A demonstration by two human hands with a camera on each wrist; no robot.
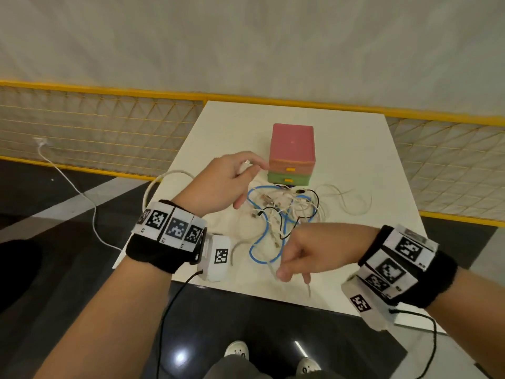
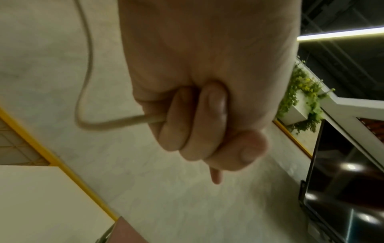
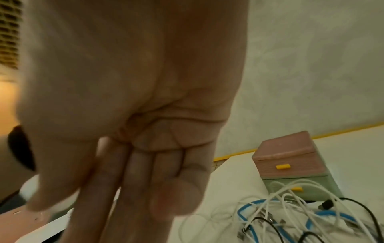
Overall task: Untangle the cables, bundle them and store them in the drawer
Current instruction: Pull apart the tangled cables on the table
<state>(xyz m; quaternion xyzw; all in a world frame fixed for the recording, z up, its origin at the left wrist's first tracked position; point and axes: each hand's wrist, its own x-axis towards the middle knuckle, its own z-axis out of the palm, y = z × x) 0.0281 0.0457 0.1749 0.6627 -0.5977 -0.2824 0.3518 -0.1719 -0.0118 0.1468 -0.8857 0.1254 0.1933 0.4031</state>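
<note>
Standing toward the far side of the white table [image 1: 355, 160]: a small drawer unit [image 1: 291, 149], pink on top, green below, a yellow pull on each drawer front, both drawers closed. Lying just in front of the unit, touching its green base: the tangle of cables [image 1: 281, 212], white, blue and black strands crossing one another, with loose white loops spreading off to the unit's right. Running behind the unit and the table: a yellow mesh fence [image 1: 95, 124]. Trailing over the dark floor well to the unit's left: another white lead [image 1: 82, 198]. Hovering just left of the unit: the left hand [image 1: 224, 184], fingers [image 2: 207, 123] curling round a white cable [image 2: 133, 118], its metal plug poking out near the fingertips. Hanging over the near edge of the tangle, on the side away from the unit: the right hand [image 1: 308, 253], back upward, fingers looking long and nearly straight in the wrist view; whether gripping a strand, not possible to tell. Wrapping both wrists: black bands carrying black-and-white square markers, with tiny digits too small for reading.
</note>
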